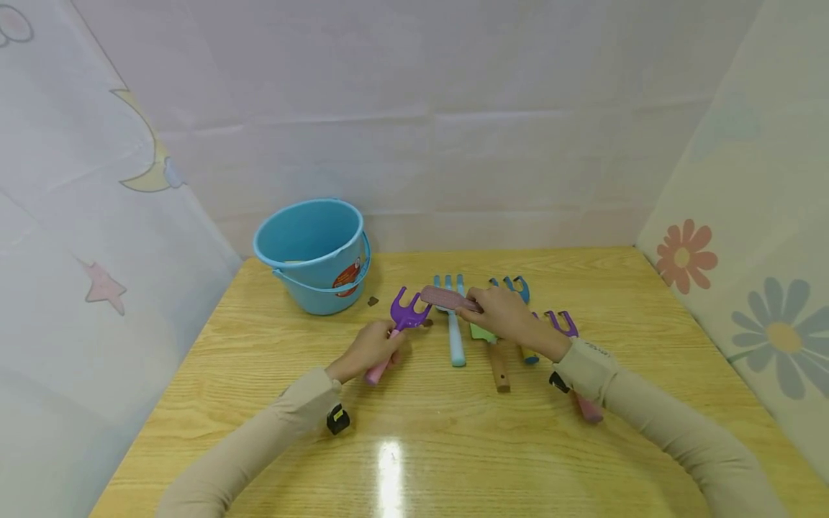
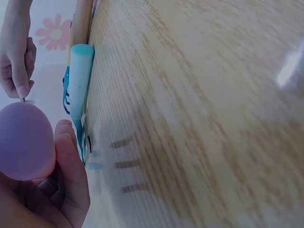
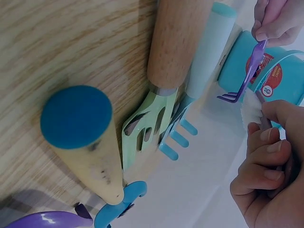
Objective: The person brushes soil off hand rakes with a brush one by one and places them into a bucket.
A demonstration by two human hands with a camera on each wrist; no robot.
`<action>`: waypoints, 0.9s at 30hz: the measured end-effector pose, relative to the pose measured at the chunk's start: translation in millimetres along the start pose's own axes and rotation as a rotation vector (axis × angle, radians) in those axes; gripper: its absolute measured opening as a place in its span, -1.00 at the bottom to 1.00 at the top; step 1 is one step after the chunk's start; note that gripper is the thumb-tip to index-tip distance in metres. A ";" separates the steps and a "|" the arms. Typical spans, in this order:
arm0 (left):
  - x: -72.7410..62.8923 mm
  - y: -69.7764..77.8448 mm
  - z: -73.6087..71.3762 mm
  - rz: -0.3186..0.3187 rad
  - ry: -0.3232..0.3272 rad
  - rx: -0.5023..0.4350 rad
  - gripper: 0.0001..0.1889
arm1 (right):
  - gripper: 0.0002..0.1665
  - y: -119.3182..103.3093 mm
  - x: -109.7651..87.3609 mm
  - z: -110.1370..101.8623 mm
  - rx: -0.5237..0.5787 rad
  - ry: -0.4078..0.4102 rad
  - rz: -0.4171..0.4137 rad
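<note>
My left hand (image 1: 368, 348) grips the pink handle of a purple three-pronged hand rake (image 1: 408, 315), its prongs raised above the table. In my right hand (image 1: 501, 314) is a dusty-pink brush (image 1: 443, 297); pale bristles (image 3: 251, 108) show in the right wrist view, close to the rake's prongs. Beneath and beside the right hand lie a light-blue hand fork (image 1: 456, 338), a green slotted tool with a wooden handle (image 1: 499, 368), a blue rake (image 1: 520, 288) and another purple rake (image 1: 568, 325), partly hidden by the right forearm.
A light-blue bucket (image 1: 324, 280) with its handle down stands at the back left. Small dark crumbs (image 1: 373, 301) lie near it on the wooden table (image 1: 311, 460). Printed cloth walls (image 1: 427, 144) enclose the back and sides.
</note>
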State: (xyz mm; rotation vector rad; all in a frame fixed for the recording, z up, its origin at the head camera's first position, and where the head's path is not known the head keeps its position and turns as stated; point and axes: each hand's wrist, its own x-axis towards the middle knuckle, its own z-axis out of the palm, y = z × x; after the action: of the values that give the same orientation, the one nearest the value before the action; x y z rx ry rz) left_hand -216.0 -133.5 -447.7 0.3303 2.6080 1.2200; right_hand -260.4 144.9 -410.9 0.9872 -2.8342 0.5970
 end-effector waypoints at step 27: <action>-0.4 5.9 -14.9 -0.012 0.014 0.059 -0.69 | -0.61 8.1 -3.9 -7.8 0.023 0.063 0.000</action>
State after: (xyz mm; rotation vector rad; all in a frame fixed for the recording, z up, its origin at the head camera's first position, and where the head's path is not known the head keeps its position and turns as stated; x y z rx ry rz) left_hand -219.7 -140.7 -433.8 0.3172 2.6581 1.1480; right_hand -262.6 156.0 -407.2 0.9542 -2.7792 0.6501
